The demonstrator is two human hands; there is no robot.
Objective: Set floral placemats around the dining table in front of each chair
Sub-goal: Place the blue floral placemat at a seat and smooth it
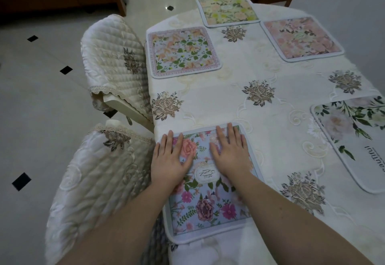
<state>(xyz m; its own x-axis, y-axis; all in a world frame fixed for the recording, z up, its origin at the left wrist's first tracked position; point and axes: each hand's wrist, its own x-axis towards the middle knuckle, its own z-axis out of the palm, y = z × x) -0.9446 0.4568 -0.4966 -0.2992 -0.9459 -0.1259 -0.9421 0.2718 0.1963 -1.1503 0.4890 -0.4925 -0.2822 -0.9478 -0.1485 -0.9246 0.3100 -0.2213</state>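
On the blue placemat (210,183) at the worktop's (270,139) near edge, beside the near chair (100,177), your left hand (169,160) and right hand (230,152) press flat, fingers spread

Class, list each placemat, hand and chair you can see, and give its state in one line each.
Blue garden placemat: flat, under both hands.
Left hand: open, pressing it.
Right hand: open, pressing it.
Orange-flower placemat: flat.
Yellow placemat: flat.
Pink placemat: flat.
White placemat: flat, partly out of frame.
Near chair: pushed in.
Far chair: pushed in.
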